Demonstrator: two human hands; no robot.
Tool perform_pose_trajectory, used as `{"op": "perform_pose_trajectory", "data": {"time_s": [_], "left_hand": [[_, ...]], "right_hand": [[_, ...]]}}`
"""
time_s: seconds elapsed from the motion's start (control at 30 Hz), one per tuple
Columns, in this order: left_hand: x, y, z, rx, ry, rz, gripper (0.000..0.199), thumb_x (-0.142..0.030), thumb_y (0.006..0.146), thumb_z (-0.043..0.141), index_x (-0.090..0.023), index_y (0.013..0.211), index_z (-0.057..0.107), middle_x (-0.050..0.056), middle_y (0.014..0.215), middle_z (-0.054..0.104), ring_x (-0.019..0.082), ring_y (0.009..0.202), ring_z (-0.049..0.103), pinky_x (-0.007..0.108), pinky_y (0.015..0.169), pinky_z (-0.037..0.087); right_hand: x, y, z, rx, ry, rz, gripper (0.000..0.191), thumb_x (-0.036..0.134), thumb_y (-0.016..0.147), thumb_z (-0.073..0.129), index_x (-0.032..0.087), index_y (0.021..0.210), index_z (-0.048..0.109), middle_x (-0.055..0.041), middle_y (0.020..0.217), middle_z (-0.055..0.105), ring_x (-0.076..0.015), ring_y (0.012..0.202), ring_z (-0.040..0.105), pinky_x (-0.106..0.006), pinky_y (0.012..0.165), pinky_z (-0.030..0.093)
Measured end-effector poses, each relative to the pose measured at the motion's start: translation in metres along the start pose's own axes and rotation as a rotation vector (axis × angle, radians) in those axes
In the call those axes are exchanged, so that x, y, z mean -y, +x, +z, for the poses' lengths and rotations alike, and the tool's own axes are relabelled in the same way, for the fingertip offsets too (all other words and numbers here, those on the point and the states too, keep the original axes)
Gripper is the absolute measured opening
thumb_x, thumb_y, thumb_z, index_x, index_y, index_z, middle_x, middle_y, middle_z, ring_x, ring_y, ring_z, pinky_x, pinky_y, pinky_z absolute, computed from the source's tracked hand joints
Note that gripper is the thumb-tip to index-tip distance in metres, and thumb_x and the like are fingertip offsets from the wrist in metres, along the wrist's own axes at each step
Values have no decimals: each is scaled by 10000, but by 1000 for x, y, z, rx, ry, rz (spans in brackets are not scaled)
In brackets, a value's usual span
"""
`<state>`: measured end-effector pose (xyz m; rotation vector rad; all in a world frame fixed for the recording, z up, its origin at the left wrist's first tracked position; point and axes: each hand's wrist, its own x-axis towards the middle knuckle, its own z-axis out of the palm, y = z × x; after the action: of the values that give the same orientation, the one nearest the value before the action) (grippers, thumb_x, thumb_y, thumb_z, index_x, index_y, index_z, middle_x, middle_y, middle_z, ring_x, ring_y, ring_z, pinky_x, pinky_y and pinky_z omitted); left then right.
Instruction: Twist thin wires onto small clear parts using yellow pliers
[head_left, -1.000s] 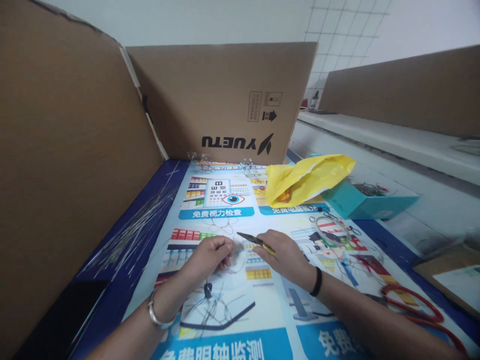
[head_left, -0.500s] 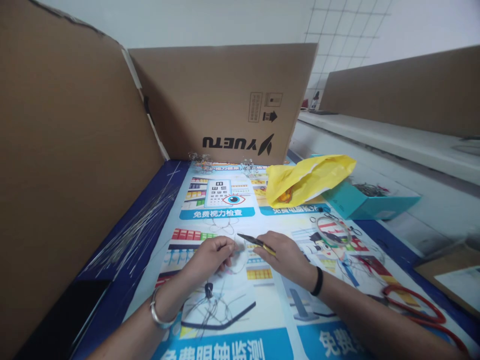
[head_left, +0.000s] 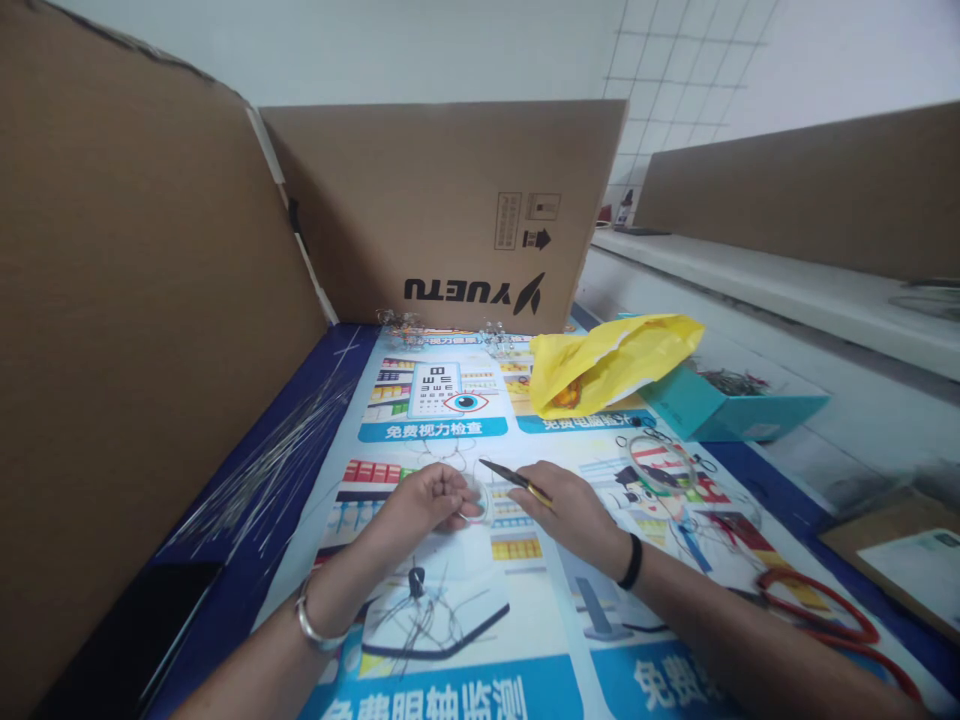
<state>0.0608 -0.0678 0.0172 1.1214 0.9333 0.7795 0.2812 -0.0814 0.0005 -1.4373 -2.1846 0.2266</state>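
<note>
The left hand pinches a thin wire ring between thumb and forefinger, its other fingers loosely curled, and the right hand is wrapped around the handle of a pair of pliers. The 2 hands face each other over the middle of the printed sheet on the tabletop, which seems chosen to keep ring and tool close together. The ring sticks out from the fingertips toward the right hand, probably so that its rim is free to be reached; it is round, with no clear long axis, and its exact tilt is too faint to tell. The pliers' long axis slants from the right palm forward and to the left, the dark tip pointing just beyond the ring, near it; whether they touch is unclear. Held back by the handle, the tool leaves its whole nose exposed, likely for fine work. Loose wires lie nearer the body, and a bundle of straight wires lies at the left, both apparently within easy reach.
</note>
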Motion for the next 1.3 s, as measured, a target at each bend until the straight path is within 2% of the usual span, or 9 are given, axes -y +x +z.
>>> {"op": "perform_pose_trajectory", "data": {"time_s": [0.13, 0.3, 0.43, 0.57, 0.67, 0.87, 0.97, 1.1, 1.3], "left_hand": [[2, 1, -1, -12, 75, -3, 183, -281, 706, 642, -127, 771, 567, 75, 732, 684, 110, 559, 589, 244, 568, 442], [6, 2, -2, -93, 279, 17, 220, -301, 745, 551, -142, 877, 626, 8, 634, 625, 84, 393, 486, 207, 407, 334], [3, -1, -1, -144, 510, 152, 176, -279, 745, 543, -185, 865, 632, -40, 613, 584, 76, 398, 449, 212, 459, 355], [1, -3, -1, -130, 589, 219, 88, -255, 746, 540, -199, 782, 597, -49, 568, 549, 103, 455, 482, 215, 506, 366], [3, -2, -2, -110, 578, 192, 141, -257, 764, 506, -190, 773, 629, -37, 516, 522, 119, 478, 490, 217, 502, 361], [8, 3, -3, -89, 426, 70, 249, -258, 803, 448, -156, 964, 608, 11, 666, 618, 89, 435, 490, 216, 461, 382], [7, 3, -2, -67, 295, 35, 250, -241, 798, 483, -138, 1009, 569, 88, 859, 661, 121, 582, 594, 230, 512, 440], [4, 1, 1, -26, 116, 15, 289, -261, 759, 577, -154, 1025, 535, 168, 1160, 571, 207, 848, 642, 260, 578, 491], [-4, -3, 4, 13, 13, 4, 333, -283, 727, 633, -152, 1009, 514, 186, 1226, 521, 215, 825, 660, 275, 599, 497]], "right_hand": [[1, 0, -1, 14, -7, 5, 283, 422, 878, 433, 196, 940, 591, -36, 820, 606, -161, 781, 560, -271, 700, 428], [2, 0, -1, 4, -29, -8, 271, 422, 873, 439, 204, 920, 593, -35, 816, 610, -164, 779, 563, -275, 698, 429], [3, 0, -1, 18, -51, -22, 280, 431, 874, 435, 204, 906, 595, -35, 802, 609, -166, 778, 564, -271, 693, 426], [4, 0, -2, 19, -87, -33, 296, 440, 874, 432, 199, 901, 602, -40, 793, 608, -168, 779, 564, -272, 699, 424], [4, -1, -2, 8, -105, -32, 304, 443, 876, 423, 199, 900, 603, -44, 791, 610, -169, 781, 566, -276, 701, 424], [4, -2, -2, 19, -128, -27, 309, 439, 881, 415, 198, 914, 604, -46, 797, 609, -170, 780, 564, -276, 703, 421], [5, -2, -2, 20, -150, -31, 301, 433, 881, 420, 196, 912, 604, -46, 793, 609, -169, 778, 564, -271, 700, 417], [6, -2, -2, 2, -205, -47, 297, 431, 878, 431, 197, 918, 609, -49, 783, 607, -171, 771, 563, -273, 699, 406], [6, -2, -3, 11, -243, -57, 290, 433, 876, 434, 200, 893, 606, -49, 777, 597, -169, 757, 551, -271, 686, 389]]}}
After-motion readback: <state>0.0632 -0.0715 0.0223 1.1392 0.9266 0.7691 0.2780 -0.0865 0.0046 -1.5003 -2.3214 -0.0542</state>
